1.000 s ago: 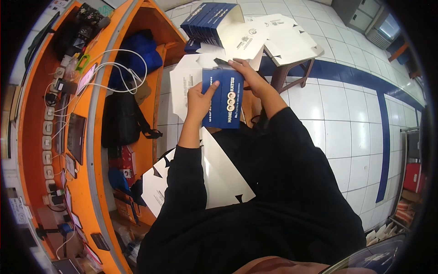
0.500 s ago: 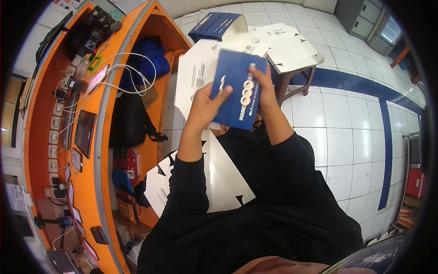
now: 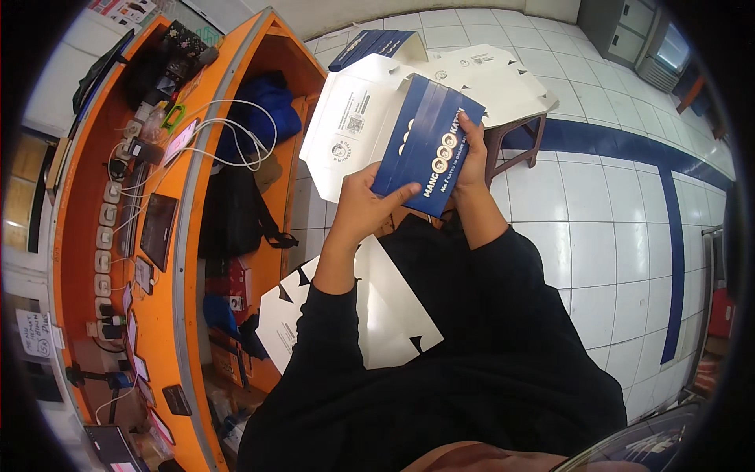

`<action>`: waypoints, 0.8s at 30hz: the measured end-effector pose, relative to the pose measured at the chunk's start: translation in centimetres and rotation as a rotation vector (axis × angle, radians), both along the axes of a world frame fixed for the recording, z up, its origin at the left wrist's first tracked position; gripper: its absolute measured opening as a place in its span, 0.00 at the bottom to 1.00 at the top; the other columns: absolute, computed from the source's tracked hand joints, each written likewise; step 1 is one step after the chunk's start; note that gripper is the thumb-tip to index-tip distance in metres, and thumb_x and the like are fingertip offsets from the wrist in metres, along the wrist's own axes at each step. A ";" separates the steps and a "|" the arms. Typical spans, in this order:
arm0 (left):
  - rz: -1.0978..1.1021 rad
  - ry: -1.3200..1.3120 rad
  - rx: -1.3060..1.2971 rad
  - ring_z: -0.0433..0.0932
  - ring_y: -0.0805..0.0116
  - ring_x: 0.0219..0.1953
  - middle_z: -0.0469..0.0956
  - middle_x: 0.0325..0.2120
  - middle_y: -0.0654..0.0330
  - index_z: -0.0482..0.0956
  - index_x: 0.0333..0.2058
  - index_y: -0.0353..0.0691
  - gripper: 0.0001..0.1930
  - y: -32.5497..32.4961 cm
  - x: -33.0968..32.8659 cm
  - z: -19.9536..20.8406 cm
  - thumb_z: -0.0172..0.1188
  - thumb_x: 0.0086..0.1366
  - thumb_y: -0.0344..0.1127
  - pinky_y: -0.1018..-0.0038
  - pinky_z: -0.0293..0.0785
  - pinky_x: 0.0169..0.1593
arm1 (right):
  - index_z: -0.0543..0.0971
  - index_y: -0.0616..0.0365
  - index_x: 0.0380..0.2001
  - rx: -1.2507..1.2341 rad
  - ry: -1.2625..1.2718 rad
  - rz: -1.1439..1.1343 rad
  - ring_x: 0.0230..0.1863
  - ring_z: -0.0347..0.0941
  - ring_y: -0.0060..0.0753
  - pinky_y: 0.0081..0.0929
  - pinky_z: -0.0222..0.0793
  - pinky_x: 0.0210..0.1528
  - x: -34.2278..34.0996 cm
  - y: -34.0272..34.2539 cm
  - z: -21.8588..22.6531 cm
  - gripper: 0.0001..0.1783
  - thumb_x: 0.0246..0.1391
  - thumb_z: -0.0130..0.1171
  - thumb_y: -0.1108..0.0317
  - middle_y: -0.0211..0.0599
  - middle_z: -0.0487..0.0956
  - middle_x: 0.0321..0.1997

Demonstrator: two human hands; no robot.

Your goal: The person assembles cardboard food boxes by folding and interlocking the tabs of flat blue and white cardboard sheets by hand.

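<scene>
A cardboard food box (image 3: 421, 126), blue with a white inner side, is held up in front of me, partly folded. Its white flap (image 3: 354, 118) spreads out to the left, printed with small dark marks. At the lower left edge of the blue panel, my left hand (image 3: 363, 203) grips with the thumb on top. My right hand (image 3: 472, 157) clasps the right edge, fingers mostly behind the card. Across my lap lies another white cardboard blank (image 3: 389, 295) with dark notches, partly under my left forearm.
Behind the box, a stack of blue folded boxes (image 3: 370, 46) and flat white blanks (image 3: 495, 82) rest on a brown stool (image 3: 515, 145). An orange counter (image 3: 177, 275) at left carries phones, cables and sockets. A black bag (image 3: 228, 208) sits on its shelf.
The box has turned clockwise and shifted slightly right, showing more of its white flap. My left hand has moved down and right along its edge. Both hands keep their hold.
</scene>
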State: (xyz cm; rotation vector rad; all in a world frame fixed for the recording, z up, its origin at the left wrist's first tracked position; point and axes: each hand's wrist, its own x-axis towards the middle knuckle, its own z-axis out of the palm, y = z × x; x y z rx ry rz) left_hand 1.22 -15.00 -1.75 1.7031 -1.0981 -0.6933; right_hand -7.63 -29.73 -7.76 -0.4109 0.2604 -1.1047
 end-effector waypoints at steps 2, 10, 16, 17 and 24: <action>-0.004 -0.020 -0.016 0.80 0.74 0.32 0.82 0.32 0.55 0.78 0.41 0.29 0.19 0.2 0.1 0.0 0.70 0.54 0.35 0.79 0.76 0.40 | 0.60 0.55 0.52 -0.006 -0.006 0.006 0.37 0.78 0.33 0.28 0.79 0.37 0.1 0.3 0.2 0.25 0.53 0.55 0.63 0.42 0.73 0.41; -0.097 -0.541 0.023 0.82 0.65 0.28 0.82 0.31 0.56 0.79 0.39 0.36 0.18 0.0 4.2 -5.4 0.70 0.49 0.35 0.60 0.66 0.59 | 0.71 0.51 0.50 -0.072 0.532 0.129 0.54 0.67 0.39 0.43 0.60 0.54 -1.0 -3.3 -2.3 0.25 0.51 0.54 0.51 0.45 0.72 0.51; -0.392 -0.890 0.395 0.73 0.57 0.52 0.79 0.42 0.54 0.80 0.43 0.45 0.21 1.7 6.5 -15.1 0.68 0.47 0.32 0.49 0.49 0.66 | 0.73 0.57 0.51 -0.282 1.055 0.238 0.40 0.76 0.41 0.31 0.69 0.41 0.6 -3.4 -7.2 0.32 0.42 0.61 0.52 0.47 0.79 0.40; -0.387 -0.892 0.380 0.72 0.56 0.52 0.79 0.41 0.52 0.78 0.46 0.45 0.21 2.2 6.4 -15.4 0.67 0.51 0.35 0.55 0.57 0.63 | 0.75 0.58 0.46 -0.503 1.283 0.266 0.42 0.76 0.43 0.33 0.69 0.44 0.7 -3.3 -8.2 0.29 0.42 0.62 0.53 0.47 0.80 0.40; 0.171 -0.929 0.622 0.76 0.51 0.43 0.78 0.39 0.46 0.70 0.53 0.31 0.33 11.9 6.3 -8.1 0.59 0.57 0.54 0.54 0.68 0.49 | 0.81 0.64 0.35 -1.225 1.849 0.495 0.43 0.77 0.49 0.38 0.72 0.44 0.6 1.7 -4.4 0.27 0.41 0.65 0.49 0.55 0.79 0.39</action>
